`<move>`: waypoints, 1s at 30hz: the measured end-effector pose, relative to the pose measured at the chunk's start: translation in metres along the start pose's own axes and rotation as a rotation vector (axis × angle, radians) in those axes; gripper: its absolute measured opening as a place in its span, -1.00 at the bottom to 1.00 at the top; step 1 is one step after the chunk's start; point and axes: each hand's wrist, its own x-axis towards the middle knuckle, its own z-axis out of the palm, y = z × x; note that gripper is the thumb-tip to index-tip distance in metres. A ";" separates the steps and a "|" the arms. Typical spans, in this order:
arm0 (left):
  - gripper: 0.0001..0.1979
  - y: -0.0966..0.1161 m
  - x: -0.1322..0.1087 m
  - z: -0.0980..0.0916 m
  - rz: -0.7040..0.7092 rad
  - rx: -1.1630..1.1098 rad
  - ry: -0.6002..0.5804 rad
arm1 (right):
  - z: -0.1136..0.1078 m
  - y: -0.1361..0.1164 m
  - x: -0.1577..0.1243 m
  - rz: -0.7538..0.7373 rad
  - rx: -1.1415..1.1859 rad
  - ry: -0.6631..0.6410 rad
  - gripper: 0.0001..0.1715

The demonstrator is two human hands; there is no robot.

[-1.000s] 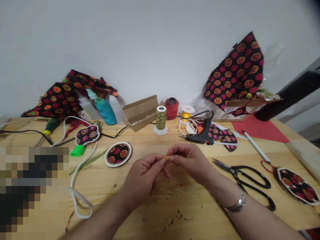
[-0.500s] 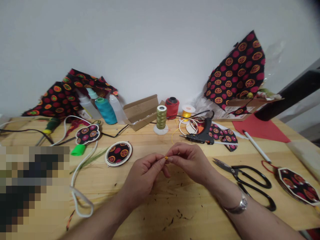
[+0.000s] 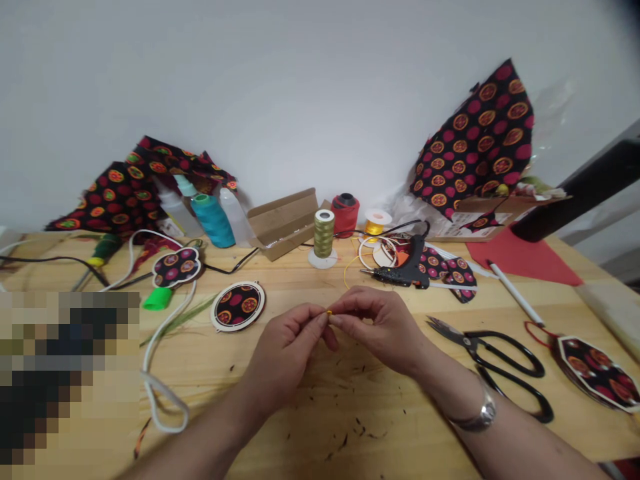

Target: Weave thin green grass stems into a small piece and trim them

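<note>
A tiny yellow cord piece [image 3: 329,313] sits pinched between the fingertips of both hands, above the middle of the wooden table. My left hand [image 3: 295,340] closes thumb and forefinger on its left side. On the other side my right hand [image 3: 377,325] grips it, with a silver bracelet on that wrist. The fingertips of the two hands touch, and much of the cord is hidden by them. Left of my left hand lies a round white-framed fabric piece [image 3: 239,307]. Black-handled scissors [image 3: 470,343] rest right of my right hand.
Behind the hands stand a green thread spool [image 3: 324,237], a red spool [image 3: 345,217] and a cardboard box [image 3: 285,227]. A black glue gun [image 3: 407,270] lies beyond my right hand. White cord [image 3: 150,353] loops at left; an octagonal fabric piece [image 3: 597,372] lies far right.
The yellow cord piece shows less of a loop between the fingertips. Both hands have shifted very slightly and stay together.
</note>
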 end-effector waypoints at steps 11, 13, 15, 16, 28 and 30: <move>-0.75 0.004 -0.002 0.002 -0.030 0.046 0.027 | 0.001 -0.001 0.000 0.045 -0.011 0.024 -0.88; -0.75 0.003 -0.002 0.002 -0.024 0.039 0.021 | 0.002 -0.001 0.000 0.079 0.012 0.018 -0.87; -0.75 0.002 -0.001 0.002 -0.022 0.029 0.015 | 0.002 -0.002 0.000 0.122 0.047 0.016 -0.87; -0.74 0.002 -0.001 0.002 -0.023 0.023 0.012 | 0.002 -0.002 0.000 0.146 0.063 0.013 -0.87; -0.74 -0.001 -0.002 0.001 0.002 0.025 0.001 | 0.001 -0.004 0.003 0.328 0.184 -0.005 -0.86; -0.74 -0.001 -0.001 0.001 0.011 0.042 0.010 | 0.001 -0.003 0.003 0.332 0.184 0.001 -0.87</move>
